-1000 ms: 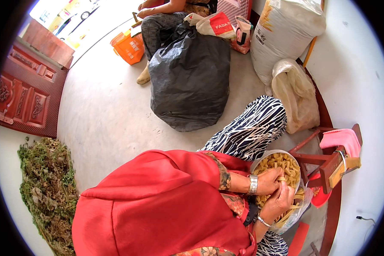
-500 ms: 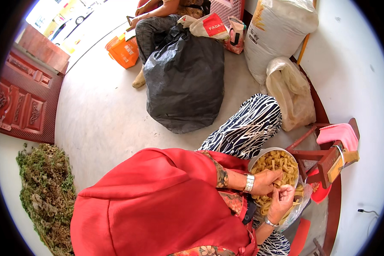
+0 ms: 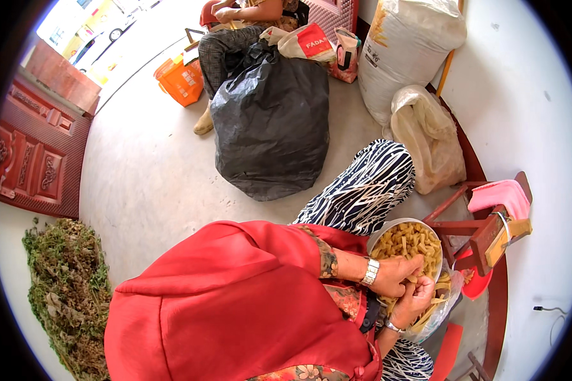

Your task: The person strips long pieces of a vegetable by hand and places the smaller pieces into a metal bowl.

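My left hand (image 3: 395, 274), a metal-banded watch on its wrist, is closed with a short yellowish strip (image 3: 413, 278) at its fingertips. My right hand (image 3: 413, 303) comes up from below, fingers pinched against the same strip, so the two hands meet. Under and beyond them stands a round white bowl (image 3: 371, 244) of short yellowish-brown pieces (image 3: 408, 244). Beside it, nearer my right hand, longer strips of the same colour (image 3: 426, 315) lie in a clear plastic bag (image 3: 451, 298). My fingers partly hide the bowl's near side and the bag's opening.
A small red wooden stool (image 3: 489, 238) with a pink cloth (image 3: 501, 200) stands by the wall. A big black bag (image 3: 270, 127), white sacks (image 3: 408, 47) and an orange bucket (image 3: 181, 81) lie farther off. Another person (image 3: 225, 57) sits behind the black bag. Dried plants (image 3: 67, 292) are heaped left.
My right hand has moved in toward my left, and its fingers have closed at the left fingertips. The view has shifted slightly. The other person's hands have drawn up together.
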Action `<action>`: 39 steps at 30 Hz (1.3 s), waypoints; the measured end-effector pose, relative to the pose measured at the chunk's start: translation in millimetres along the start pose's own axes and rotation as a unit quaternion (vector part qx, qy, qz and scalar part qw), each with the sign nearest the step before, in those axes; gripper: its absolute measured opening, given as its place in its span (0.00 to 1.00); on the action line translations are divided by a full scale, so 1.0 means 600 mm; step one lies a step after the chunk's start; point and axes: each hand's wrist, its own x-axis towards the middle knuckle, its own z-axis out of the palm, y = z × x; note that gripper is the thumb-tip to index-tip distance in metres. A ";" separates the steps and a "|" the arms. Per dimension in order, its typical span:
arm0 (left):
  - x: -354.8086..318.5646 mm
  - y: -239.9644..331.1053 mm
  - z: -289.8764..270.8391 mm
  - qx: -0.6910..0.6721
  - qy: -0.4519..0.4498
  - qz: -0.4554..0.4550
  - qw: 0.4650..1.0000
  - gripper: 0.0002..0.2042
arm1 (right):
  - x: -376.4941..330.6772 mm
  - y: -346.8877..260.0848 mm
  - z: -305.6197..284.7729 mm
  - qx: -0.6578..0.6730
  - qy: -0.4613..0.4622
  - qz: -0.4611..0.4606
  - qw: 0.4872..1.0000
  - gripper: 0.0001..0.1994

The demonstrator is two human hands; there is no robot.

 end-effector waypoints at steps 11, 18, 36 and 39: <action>0.003 -0.011 -0.003 0.133 0.004 0.115 0.984 0.16 | -0.038 0.001 -0.018 0.088 -0.028 0.077 0.993 0.09; 0.030 -0.022 -0.027 -0.249 -0.076 -0.145 0.955 0.07 | -0.003 0.004 -0.018 0.235 -0.025 0.172 0.956 0.14; 0.040 -0.018 -0.002 -0.245 -0.246 -0.231 0.909 0.10 | -0.023 0.050 -0.040 0.389 0.077 0.153 0.905 0.05; 0.038 -0.007 0.002 -0.219 -0.260 -0.206 0.918 0.13 | -0.020 0.058 -0.058 0.438 0.136 0.136 0.878 0.04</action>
